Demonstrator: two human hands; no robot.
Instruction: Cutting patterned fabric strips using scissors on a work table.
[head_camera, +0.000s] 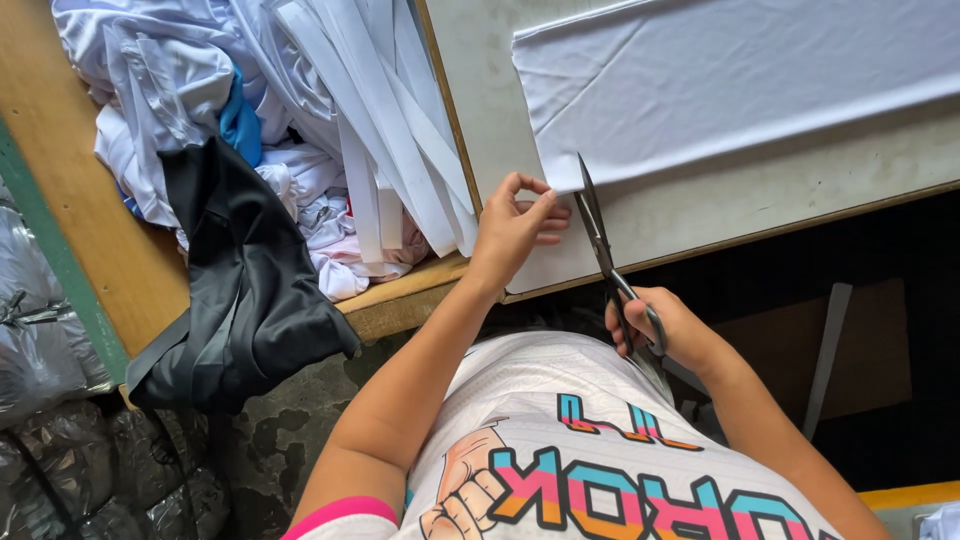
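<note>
**Scissors at the corner of a white cloth**

The right hand (668, 330) was closed around the looped handles of a pair of dark metal scissors (603, 243), fingers threaded through the loops, just off the near edge of the pale, worn cutting table (690, 205). The blades pointed away from the person and met the near left corner of a flat sheet of white fabric (740, 75) spread over the table; whether the blades were parted or shut could not be told from this angle. The left hand (515, 225) sat on the table just left of the blades, thumb and fingertips pinched together on that same corner of the fabric, holding its edge.

To the left, on a lower wooden bench (90, 230), lay a heap of white cloth pieces (180, 70) with a bundle of long white fabric strips (390, 110) draped over it and a scrap of blue showing between the folds. A black garment (250, 290) hung over the bench's front edge. Crumpled grey plastic bags (45, 340) filled the lower left corner. A grey flat bar (827, 350) leaned in the dark space under the table.
</note>
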